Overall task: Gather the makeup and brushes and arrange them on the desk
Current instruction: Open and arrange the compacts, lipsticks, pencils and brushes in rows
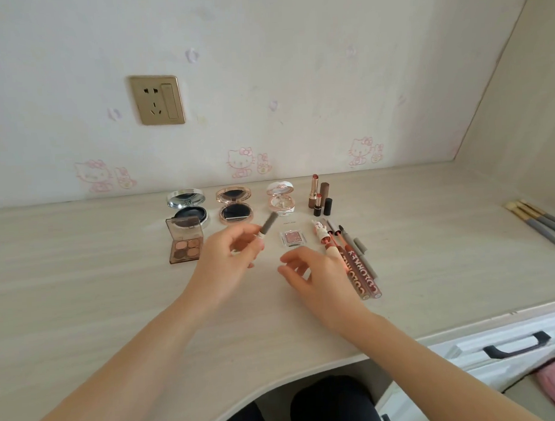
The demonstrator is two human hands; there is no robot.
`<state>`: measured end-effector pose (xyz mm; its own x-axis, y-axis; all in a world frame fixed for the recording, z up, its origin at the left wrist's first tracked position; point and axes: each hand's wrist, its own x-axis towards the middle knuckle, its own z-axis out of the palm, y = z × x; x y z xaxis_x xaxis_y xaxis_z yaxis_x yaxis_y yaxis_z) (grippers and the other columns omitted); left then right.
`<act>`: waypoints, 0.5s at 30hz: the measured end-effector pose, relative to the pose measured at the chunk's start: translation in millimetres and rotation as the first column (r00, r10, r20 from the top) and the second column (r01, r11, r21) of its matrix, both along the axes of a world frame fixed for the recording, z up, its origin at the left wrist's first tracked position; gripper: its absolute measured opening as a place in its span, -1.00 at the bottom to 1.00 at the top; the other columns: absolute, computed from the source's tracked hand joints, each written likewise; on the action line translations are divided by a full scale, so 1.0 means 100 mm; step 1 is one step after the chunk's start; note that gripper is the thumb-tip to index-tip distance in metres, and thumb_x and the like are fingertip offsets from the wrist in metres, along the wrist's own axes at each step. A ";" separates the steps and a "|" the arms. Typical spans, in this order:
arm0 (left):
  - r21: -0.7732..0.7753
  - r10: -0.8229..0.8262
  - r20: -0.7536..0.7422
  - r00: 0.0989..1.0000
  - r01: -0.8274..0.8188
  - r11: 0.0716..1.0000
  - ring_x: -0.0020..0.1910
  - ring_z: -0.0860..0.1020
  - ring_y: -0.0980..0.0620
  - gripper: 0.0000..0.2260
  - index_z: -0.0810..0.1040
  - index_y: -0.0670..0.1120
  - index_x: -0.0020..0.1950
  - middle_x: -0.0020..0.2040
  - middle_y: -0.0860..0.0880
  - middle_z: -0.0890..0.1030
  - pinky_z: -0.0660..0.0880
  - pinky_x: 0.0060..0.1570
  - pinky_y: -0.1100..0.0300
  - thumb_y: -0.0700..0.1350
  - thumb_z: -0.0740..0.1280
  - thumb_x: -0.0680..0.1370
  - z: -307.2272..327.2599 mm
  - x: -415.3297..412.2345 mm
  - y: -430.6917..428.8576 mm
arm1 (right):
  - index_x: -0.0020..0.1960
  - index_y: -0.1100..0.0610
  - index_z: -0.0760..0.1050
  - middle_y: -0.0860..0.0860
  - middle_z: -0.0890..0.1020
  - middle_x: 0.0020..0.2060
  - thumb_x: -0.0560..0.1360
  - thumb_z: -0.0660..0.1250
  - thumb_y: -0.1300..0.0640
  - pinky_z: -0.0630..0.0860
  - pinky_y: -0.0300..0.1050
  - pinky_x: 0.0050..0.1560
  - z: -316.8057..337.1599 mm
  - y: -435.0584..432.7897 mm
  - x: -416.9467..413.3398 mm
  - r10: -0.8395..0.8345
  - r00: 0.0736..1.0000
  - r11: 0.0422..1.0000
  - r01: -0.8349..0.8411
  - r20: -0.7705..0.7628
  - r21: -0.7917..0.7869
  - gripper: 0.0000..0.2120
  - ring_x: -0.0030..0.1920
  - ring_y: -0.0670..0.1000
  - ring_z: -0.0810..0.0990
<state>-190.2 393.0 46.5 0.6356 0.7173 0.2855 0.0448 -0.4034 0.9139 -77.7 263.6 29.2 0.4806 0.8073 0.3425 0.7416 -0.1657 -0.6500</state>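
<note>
Above the middle of the counter (80,250), the left hand (230,260) pinches a grey-capped stick (268,226) in its fingers (239,236), tilted up near the open compacts (235,205), probably while a slot is chosen for it. The right hand (311,279) hovers beside the lip gloss tubes (363,271), fingers loosely spread and holding nothing, seemingly ready to straighten that row. Like sits with like, yet the brushes (540,224) lie well apart at the far right, not gathered in.
</note>
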 end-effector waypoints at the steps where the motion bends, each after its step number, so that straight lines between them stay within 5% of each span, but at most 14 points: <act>1: 0.121 0.010 -0.067 0.998 -0.002 0.993 -0.19 0.54 0.17 -0.87 0.62 0.00 0.02 -0.17 0.09 0.63 0.51 -0.17 0.32 -0.19 0.37 0.53 -0.03 -0.02 0.01 | 0.12 0.04 0.54 -0.13 0.60 -0.17 0.53 0.32 0.04 0.34 -0.50 -0.11 0.00 0.00 0.01 -0.005 1.000 1.000 0.005 -0.024 0.022 -0.82 -0.13 -0.27 0.47; 4: 0.421 0.035 -0.183 0.982 0.046 0.906 -0.07 0.51 0.20 -0.87 0.64 0.01 0.03 -0.10 0.13 0.60 0.42 -0.05 0.35 -0.16 0.37 0.52 -0.15 -0.08 0.01 | 0.25 0.00 0.45 -0.16 0.56 -0.10 0.55 0.28 0.03 0.41 -0.36 -0.09 -0.03 0.02 0.04 -0.010 0.999 0.998 0.012 -0.031 0.058 -0.72 -0.07 -0.23 0.46; 6: 0.550 0.046 -0.218 0.975 0.083 0.831 -0.01 0.49 0.15 -0.86 0.64 -0.02 0.05 -0.08 0.09 0.59 0.44 -0.01 0.24 -0.17 0.38 0.52 -0.24 -0.10 -0.01 | 0.31 0.02 0.42 -0.12 0.55 -0.03 0.56 0.28 0.08 0.38 -0.45 -0.06 -0.08 0.03 0.07 0.016 0.999 0.998 -0.018 0.029 0.062 -0.68 -0.11 -0.22 0.47; 9: 0.633 0.082 -0.231 0.969 0.086 0.769 0.02 0.48 0.12 -0.86 0.65 -0.04 0.05 -0.08 0.08 0.61 0.49 -0.03 0.13 -0.17 0.38 0.51 -0.32 -0.11 0.01 | 0.18 0.11 0.56 -0.03 0.60 -0.03 0.57 0.26 0.15 0.19 -0.58 -0.04 -0.14 0.06 0.12 0.026 0.951 0.999 -0.034 0.310 0.021 -0.78 -0.16 -0.15 0.53; 13: 0.693 0.142 -0.204 0.969 0.041 0.720 0.00 0.47 0.15 -0.87 0.65 -0.08 0.02 -0.12 0.08 0.63 0.56 -0.16 0.09 -0.17 0.42 0.48 -0.35 -0.11 0.00 | 0.01 0.05 0.61 -0.06 0.61 -0.17 0.55 0.15 0.07 0.44 -0.05 -0.18 -0.25 0.12 0.20 -0.023 0.828 1.000 0.021 0.560 0.010 -0.75 -0.17 0.05 0.57; 15: 0.725 0.172 -0.196 0.965 0.025 0.688 -0.04 0.45 0.17 -0.91 0.65 -0.07 -0.04 -0.17 0.09 0.62 0.55 -0.25 0.12 -0.15 0.44 0.47 -0.35 -0.10 -0.01 | 0.01 0.04 0.60 -0.07 0.61 -0.18 0.54 0.21 0.09 0.44 0.02 -0.22 -0.26 0.11 0.20 -0.045 0.802 0.999 0.027 0.596 0.039 -0.81 -0.17 0.05 0.55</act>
<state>-200.6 391.6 11.9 0.7054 0.4014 0.5842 0.2705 -0.9143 0.3015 -58.0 274.9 3.5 0.2027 0.7796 0.5925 0.9782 -0.1890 -0.0860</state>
